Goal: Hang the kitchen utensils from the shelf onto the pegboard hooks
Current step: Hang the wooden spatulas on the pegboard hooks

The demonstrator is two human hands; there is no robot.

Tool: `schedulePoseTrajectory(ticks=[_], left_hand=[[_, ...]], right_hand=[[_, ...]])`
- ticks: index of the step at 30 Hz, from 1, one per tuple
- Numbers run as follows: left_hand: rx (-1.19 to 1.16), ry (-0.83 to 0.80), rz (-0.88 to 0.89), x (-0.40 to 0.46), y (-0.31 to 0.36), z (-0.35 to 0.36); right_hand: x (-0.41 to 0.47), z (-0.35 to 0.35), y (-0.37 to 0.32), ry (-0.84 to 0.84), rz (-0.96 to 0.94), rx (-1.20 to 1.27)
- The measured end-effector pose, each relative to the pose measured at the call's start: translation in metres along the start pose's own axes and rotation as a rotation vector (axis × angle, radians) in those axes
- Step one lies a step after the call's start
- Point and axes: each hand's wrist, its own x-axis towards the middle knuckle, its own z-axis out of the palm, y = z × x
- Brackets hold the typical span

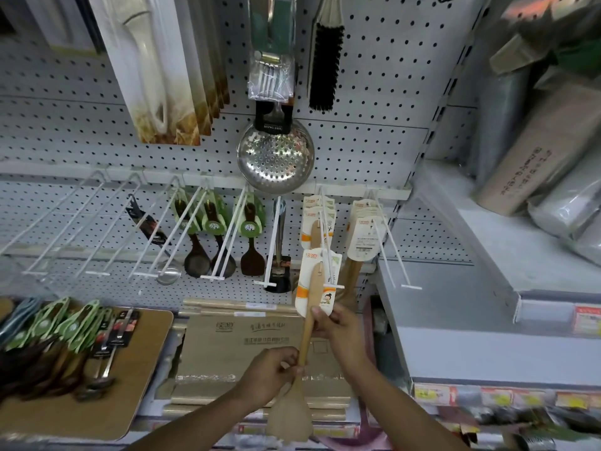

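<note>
You are holding a wooden spatula [302, 349] with both hands in front of a white pegboard [374, 92], its broad blade pointing down toward you and its card label [317, 281] up at the tip of a white hook [328, 271]. Your left hand [271, 374] is pinching the lower handle, apparently steadying the weight, while your right hand [338, 328] is gripping the handle just under the label, likely steering the label's hole onto the hook. More carded wooden utensils [317, 219] are hanging further back on that same hook, so this one seems to be joining its kind. To the left, dark spoons with green labels [214, 222] are hanging on neighbouring hooks, and a pile of similar utensils [65, 340] is lying on a wooden board [140, 362] on the shelf below, waiting their turn.
</note>
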Motion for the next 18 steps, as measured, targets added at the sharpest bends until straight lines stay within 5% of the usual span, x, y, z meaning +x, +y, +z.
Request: schedulePoseTrajectory(ticks=[18], left_hand=[[0.107,0.140,-0.040,0.081,0.031,-0.003]], right_hand=[[0.092,-0.008,-0.026,0.007,0.015,-0.181]])
